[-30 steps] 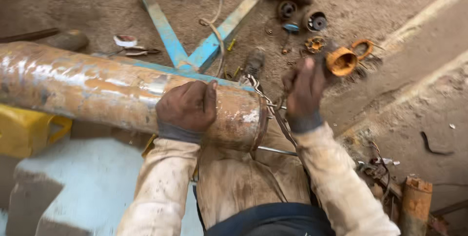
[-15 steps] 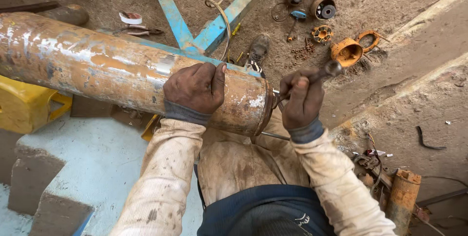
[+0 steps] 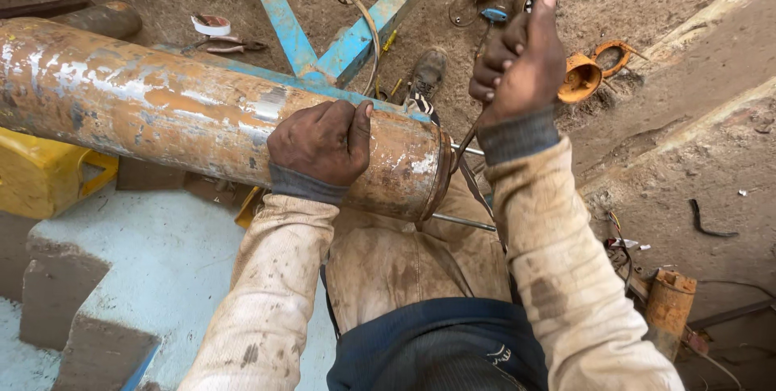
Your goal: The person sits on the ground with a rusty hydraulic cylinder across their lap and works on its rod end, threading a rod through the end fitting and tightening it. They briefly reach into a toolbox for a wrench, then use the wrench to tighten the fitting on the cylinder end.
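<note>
The left hand (image 3: 323,142) presses palm-down on the rusty steel cylinder (image 3: 194,116) (lying across the lap, over a blue frame (image 3: 356,35)) to steady it; the right hand (image 3: 521,60) is clenched around a thin tool handle (image 3: 469,136) levering at its end rim

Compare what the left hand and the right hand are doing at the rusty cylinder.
The left hand lies flat on the rusty cylinder, pressing down; the right hand is raised clear of it, fisted around a thin metal tool. The left sits low by the cylinder's end; the right is lifted above it. Both wear dirty cream sleeves with grey cuffs.
</note>
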